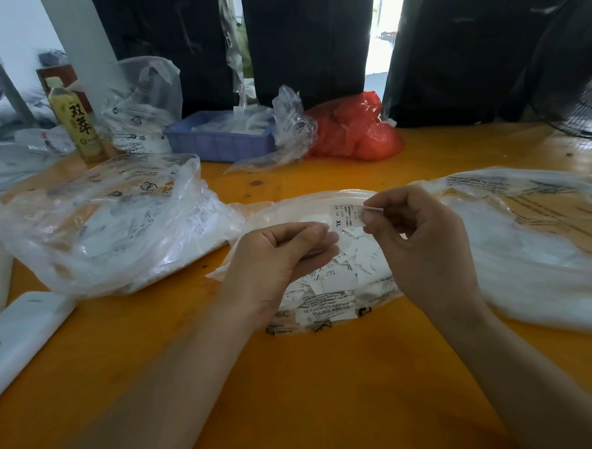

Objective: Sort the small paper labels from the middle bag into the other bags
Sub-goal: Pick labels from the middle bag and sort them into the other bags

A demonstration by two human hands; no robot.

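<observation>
The middle bag (331,310), clear plastic with black print, lies open on the orange table and holds several small white paper labels (351,261). My right hand (420,241) pinches one label marked XL (344,216) between thumb and forefinger above the bag. My left hand (279,254) hovers over the bag's left side with its fingers curled round a few white labels. A clear bag with labels (109,221) lies to the left. Another clear bag (533,243) lies to the right.
At the back stand a green tea bottle (75,120), a blue plastic tray (220,138), crumpled clear bags (292,128) and a red bag (354,131). A white flat object (10,343) lies at the left front. A fan (582,105) sits far right.
</observation>
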